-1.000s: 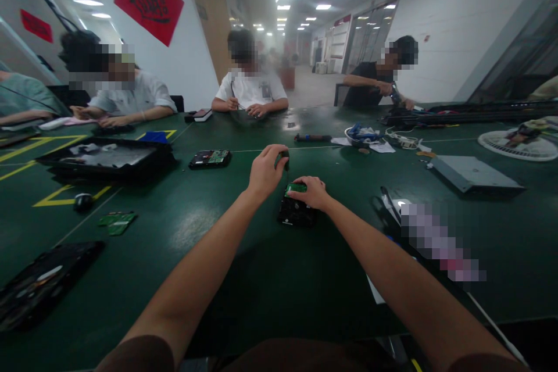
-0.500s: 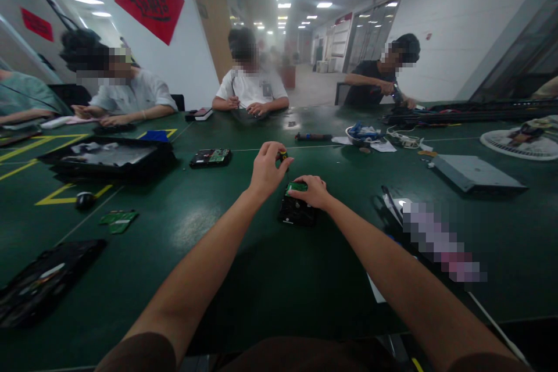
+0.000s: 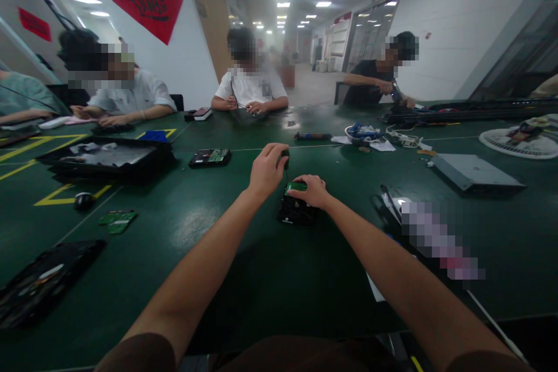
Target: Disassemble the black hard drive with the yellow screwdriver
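Before me on the green table lies a black hard drive (image 3: 296, 212) with a green circuit board (image 3: 296, 186) at its far end. My right hand (image 3: 314, 190) grips the drive's right side, thumb across the board. Above the far end, my left hand (image 3: 269, 167) is closed around the handle of a small screwdriver (image 3: 286, 160). Its thin shaft points down toward the board; whether the tip touches a screw is too small to tell.
Another hard drive (image 3: 210, 157) lies farther left, near a black tray (image 3: 108, 157). Loose green boards (image 3: 118, 221) and a black casing (image 3: 47, 279) are at left. A grey metal box (image 3: 475, 172) and a white-wrapped bundle stand right. Several people work across the table.
My left fingers have turned slightly around the screwdriver handle, hiding its yellow end. The right hand and hard drive stay in place.
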